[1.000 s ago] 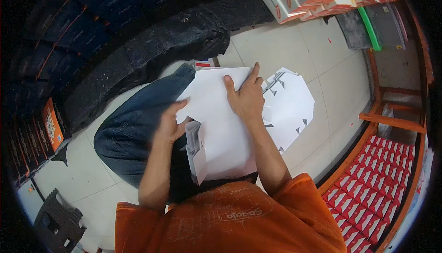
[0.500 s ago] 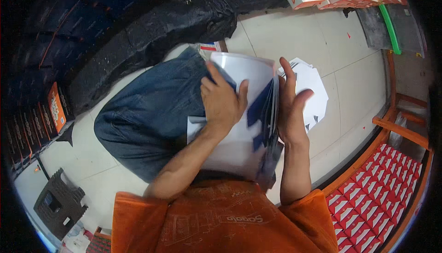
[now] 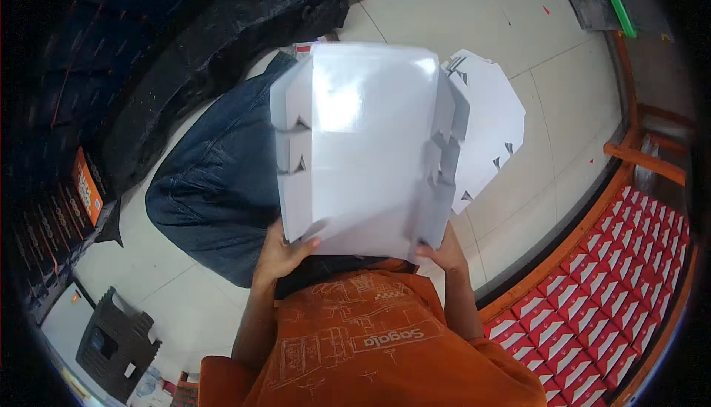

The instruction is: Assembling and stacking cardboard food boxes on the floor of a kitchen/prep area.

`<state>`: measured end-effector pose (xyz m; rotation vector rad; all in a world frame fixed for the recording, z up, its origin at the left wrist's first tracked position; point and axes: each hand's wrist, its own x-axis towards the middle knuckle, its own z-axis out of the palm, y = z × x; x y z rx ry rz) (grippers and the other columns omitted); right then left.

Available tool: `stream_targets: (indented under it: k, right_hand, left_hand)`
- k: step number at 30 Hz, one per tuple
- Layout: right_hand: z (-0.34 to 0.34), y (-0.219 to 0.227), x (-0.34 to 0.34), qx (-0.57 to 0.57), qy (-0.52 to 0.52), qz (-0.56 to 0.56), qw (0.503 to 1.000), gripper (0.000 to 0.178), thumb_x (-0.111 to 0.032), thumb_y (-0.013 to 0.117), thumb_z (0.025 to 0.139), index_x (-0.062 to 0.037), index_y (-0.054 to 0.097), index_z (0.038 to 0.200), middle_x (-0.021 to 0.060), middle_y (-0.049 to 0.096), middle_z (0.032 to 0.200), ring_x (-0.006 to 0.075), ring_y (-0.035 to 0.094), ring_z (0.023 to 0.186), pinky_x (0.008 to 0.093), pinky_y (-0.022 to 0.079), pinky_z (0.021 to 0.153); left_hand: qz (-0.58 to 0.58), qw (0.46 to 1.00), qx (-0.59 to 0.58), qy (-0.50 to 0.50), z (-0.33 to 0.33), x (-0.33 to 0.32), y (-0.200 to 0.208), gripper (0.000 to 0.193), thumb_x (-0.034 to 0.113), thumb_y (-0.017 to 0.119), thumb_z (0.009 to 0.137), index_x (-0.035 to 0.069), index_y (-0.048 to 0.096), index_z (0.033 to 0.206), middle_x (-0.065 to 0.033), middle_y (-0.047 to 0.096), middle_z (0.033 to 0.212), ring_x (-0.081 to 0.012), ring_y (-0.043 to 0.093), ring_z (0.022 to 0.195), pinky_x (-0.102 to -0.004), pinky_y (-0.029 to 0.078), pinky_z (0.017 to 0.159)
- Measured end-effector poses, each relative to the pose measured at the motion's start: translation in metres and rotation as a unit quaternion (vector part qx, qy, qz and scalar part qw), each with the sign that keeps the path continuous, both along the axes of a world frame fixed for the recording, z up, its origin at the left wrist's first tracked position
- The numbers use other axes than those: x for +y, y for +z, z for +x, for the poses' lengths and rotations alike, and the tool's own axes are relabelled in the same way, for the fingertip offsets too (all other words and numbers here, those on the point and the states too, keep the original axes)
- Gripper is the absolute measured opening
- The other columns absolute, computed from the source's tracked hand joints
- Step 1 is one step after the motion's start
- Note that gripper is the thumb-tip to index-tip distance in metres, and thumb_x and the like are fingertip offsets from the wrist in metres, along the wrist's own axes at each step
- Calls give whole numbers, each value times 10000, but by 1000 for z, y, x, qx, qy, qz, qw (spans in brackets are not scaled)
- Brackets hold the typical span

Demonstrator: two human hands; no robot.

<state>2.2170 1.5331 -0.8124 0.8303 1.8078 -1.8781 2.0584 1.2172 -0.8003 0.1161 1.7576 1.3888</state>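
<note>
A glossy white die-cut cardboard sheet (image 3: 370, 148), with creased side flaps and dark slots, is held over my lap. My left hand (image 3: 287, 253) grips its near left corner, the thumb on top and the fingers underneath. At the near right corner my right hand (image 3: 444, 250) pinches it the same way. Whether the sheet is single or several layers thick I cannot tell. On the floor to the right lies a stack of similar white sheets (image 3: 490, 122), partly covered by the held one. Below the sheet is my leg in dark trousers (image 3: 215, 177).
Red and white boxes (image 3: 592, 288) stand in rows at the right, behind a wooden frame (image 3: 548, 274). Black plastic-covered stock (image 3: 215, 59) lines the far left. A dark plastic stool (image 3: 118, 344) is at the lower left. Pale floor tiles (image 3: 563, 103) surround me.
My hands have moved from the middle of the sheets to the near corners. The white sheet is now spread flat, its flaps showing; the blue printed part is out of sight.
</note>
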Motion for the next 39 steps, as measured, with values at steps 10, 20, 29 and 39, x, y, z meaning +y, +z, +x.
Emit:
stream_targets:
  k: [10,20,29,39]
  right_hand:
    - [-146,-3,-96,123,-27,615,779,1115,-417,818,662,71,172,1428,328,425,1286,380,562,1031,434,458,913]
    - [-96,29,-75,23,-312,-12,950,861,-718,248,908,-102,88,1487,120,371,1372,219,389,1248,403,323,1047]
    - [-83,51,-64,149,-273,-14,950,812,-693,265,918,-112,153,1474,129,319,1425,242,364,1288,396,339,1040]
    - [-101,17,-77,288,266,627,674,534,-46,551,796,-74,503,1327,225,385,1427,397,414,1293,515,339,1062]
  left_hand:
    - [123,975,-20,186,-3,13,-25,562,102,673,840,-44,415,1318,-90,569,1175,-168,518,1154,-282,406,969]
    - [-43,981,-56,182,-9,47,2,351,230,634,874,-49,620,1087,-191,671,976,-297,649,942,-376,466,871]
    - [-334,905,263,-18,-11,108,-30,760,543,591,853,-174,421,1040,-314,503,1016,-425,507,1007,-508,362,919]
    - [-138,975,113,133,-21,69,20,677,364,499,935,-128,291,1351,-348,487,1273,-446,464,1224,-403,348,1029]
